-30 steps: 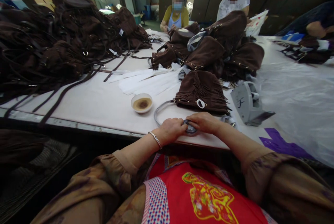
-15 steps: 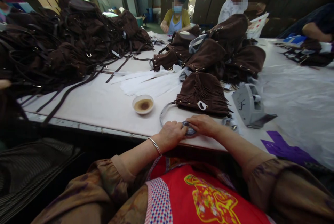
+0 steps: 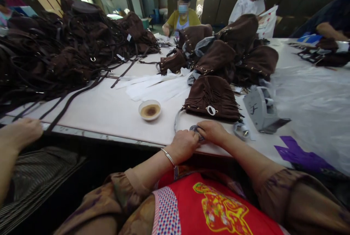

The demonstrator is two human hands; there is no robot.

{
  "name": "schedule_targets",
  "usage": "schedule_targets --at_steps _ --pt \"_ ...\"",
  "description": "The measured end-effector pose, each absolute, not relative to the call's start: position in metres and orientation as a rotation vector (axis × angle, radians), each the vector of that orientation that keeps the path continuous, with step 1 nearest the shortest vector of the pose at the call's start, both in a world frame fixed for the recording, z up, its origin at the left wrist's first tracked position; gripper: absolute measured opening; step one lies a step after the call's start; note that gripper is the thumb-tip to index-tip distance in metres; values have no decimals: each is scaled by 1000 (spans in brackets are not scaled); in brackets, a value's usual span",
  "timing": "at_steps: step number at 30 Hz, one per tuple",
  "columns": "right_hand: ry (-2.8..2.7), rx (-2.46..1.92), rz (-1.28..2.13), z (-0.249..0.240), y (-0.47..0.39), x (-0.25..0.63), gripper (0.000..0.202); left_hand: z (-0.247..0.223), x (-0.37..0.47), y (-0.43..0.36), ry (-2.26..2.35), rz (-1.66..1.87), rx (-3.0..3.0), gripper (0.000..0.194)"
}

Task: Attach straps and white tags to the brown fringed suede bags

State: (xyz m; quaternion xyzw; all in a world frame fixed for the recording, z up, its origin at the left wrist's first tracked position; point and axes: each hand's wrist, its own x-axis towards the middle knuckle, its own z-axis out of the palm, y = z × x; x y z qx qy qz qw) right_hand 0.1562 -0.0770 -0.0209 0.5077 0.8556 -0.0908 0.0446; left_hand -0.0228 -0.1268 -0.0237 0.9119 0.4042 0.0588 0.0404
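A dark brown fringed bag [image 3: 212, 96] lies on the table in front of me, with a row of metal eyelets and a white oval tag along its near edge. Its strap [image 3: 176, 120], wrapped in greyish plastic, loops from the left corner down to my hands. My left hand [image 3: 183, 143], with a bracelet at the wrist, is closed on the coiled part of the strap near the table edge. From the other side my right hand [image 3: 213, 132] pinches the same coil. My fingers partly hide the coil.
A bowl of brownish liquid [image 3: 149, 110] stands left of the bag, a grey tape dispenser [image 3: 264, 111] right of it. Brown bags are heaped at left [image 3: 73, 45] and behind [image 3: 218, 54]. Another person's hand [image 3: 20, 133] is at the left edge. Clear plastic sheeting [image 3: 311, 103] covers the right side.
The free loop of strap has become smaller as the coil is wound. My left hand has shifted slightly right. Another person's hand and forearm have come further into view at the left.
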Motion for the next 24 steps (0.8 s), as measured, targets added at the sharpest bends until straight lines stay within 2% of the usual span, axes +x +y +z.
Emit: schedule_targets --at_steps 4,9,17,21,24 --pt "2808 1217 -271 -15 -69 164 31 -12 -45 -112 1091 25 2887 27" --pt "2874 1213 -322 -18 -65 165 32 -22 -39 -115 1170 116 2900 22" --pt "2955 2143 -218 -24 -124 214 34 -32 -32 -125 1236 291 2857 17" --pt "2630 2591 -15 -27 -144 285 31 -34 -32 -121 1222 434 2811 17" --pt "2259 2748 50 -29 -144 329 31 -34 -28 -118 1220 590 2724 16"
